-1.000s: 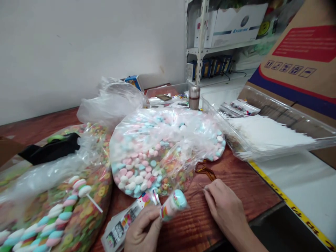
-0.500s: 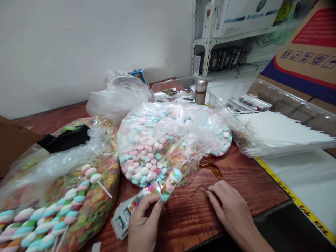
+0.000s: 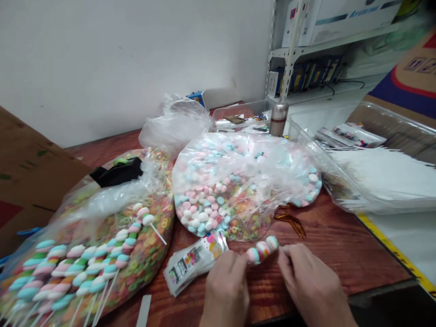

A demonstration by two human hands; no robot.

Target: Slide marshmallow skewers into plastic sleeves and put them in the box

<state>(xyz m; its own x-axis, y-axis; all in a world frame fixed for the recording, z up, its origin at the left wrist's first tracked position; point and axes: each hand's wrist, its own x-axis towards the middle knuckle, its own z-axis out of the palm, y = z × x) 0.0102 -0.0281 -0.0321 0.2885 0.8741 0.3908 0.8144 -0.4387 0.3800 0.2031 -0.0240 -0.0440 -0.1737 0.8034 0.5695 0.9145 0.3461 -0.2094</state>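
Between my two hands lies a short marshmallow skewer point(image 3: 263, 250) with pink, white and blue pieces. My left hand point(image 3: 227, 284) is closed, gripping its left end. At its right end, the fingers of my right hand point(image 3: 308, 274) are pinched together; whatever they hold is hidden. A fanned stack of printed clear candy bags point(image 3: 185, 269) lies on the table just left of my left hand. Beyond my right hand is a bundle of gold-brown twist ties point(image 3: 291, 219), partly beside a big bag of marshmallows point(image 3: 200, 209).
Several finished marshmallow skewers point(image 3: 78, 263) rest on a bag of ring-shaped candies point(image 3: 160, 240) at left, with a black object point(image 3: 117, 172) behind them. A clear tray point(image 3: 361, 204) with white sticks stands at right. A metal canister point(image 3: 278, 119) and cardboard box point(image 3: 37, 181) are farther back.
My view has turned left. My left hand has brought the skewer from upright to nearly level, and my right hand, which held a bent twist tie, has come up to its end.
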